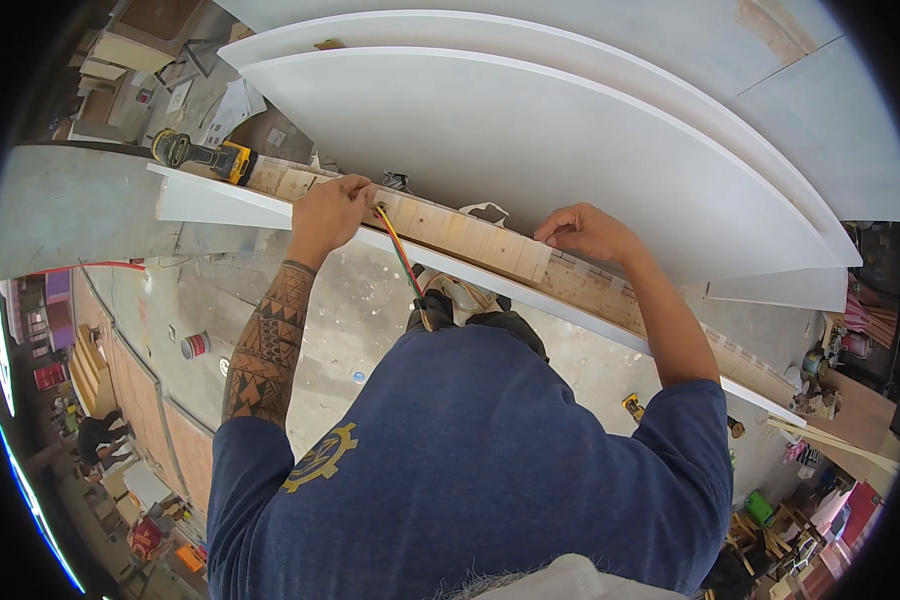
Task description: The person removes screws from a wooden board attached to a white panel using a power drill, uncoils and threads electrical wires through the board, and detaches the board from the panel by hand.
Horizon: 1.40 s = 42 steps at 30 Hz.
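A long narrow panel with a wooden core and white edges (610,303) runs across in front of me, with a lighter wood strip (450,229) along its middle. My left hand (330,213) is closed at the strip's left end, fingertips pinched together; what they hold is hidden. My right hand (592,232) pinches at the strip's far edge near its right end, and anything between thumb and finger is too small to name. Beside my left hand, red, yellow and green wires (400,246) come out of the wood and hang toward me.
A yellow and black cordless drill (205,156) lies on the panel's left end. Large curved white panels (550,130) stand beyond it. A paint can (195,345) and a yellow tool (633,406) are on the floor. Another person (100,438) crouches at far left.
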Tool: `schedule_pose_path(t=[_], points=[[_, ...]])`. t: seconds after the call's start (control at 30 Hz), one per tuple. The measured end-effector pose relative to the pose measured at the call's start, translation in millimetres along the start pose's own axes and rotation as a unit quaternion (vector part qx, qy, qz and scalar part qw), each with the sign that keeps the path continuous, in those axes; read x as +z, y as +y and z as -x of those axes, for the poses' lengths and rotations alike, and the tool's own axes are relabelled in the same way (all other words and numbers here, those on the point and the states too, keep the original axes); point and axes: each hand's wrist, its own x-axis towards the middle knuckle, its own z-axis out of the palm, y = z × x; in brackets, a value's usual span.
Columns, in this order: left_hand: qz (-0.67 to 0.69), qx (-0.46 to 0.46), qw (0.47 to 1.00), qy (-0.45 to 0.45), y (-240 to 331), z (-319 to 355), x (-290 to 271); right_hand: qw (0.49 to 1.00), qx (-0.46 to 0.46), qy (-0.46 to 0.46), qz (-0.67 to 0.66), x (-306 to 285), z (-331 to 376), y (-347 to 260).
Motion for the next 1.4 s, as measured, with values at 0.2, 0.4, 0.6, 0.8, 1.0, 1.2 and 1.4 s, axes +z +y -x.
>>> schedule_pose_path(t=[0.2,0.4,0.6,0.8,1.0,1.2,1.4], points=[[0.004,-0.001,1.000,0.000,-2,0,0,1.000,0.019,-0.022,0.004,-2,-3,-9],[-0.001,-0.003,1.000,-0.010,1,-1,-2,0.999,0.028,-0.032,0.025,-3,-12,2],[-0.002,-0.001,1.000,0.005,-3,-1,2,0.981,0.028,0.035,0.190,2,-3,-40],[-0.009,0.005,1.000,0.003,-3,-2,2,0.956,0.017,0.067,0.285,16,1,-59],[-0.011,0.011,1.000,-0.013,-3,-2,2,0.958,0.023,0.059,0.279,26,-2,-56],[-0.010,0.011,0.999,-0.035,-1,-3,-2,0.968,-0.006,0.068,0.243,34,-3,-51],[-0.014,0.023,1.000,-0.010,-4,-2,3,0.951,-0.094,0.093,0.278,38,-3,-49]])
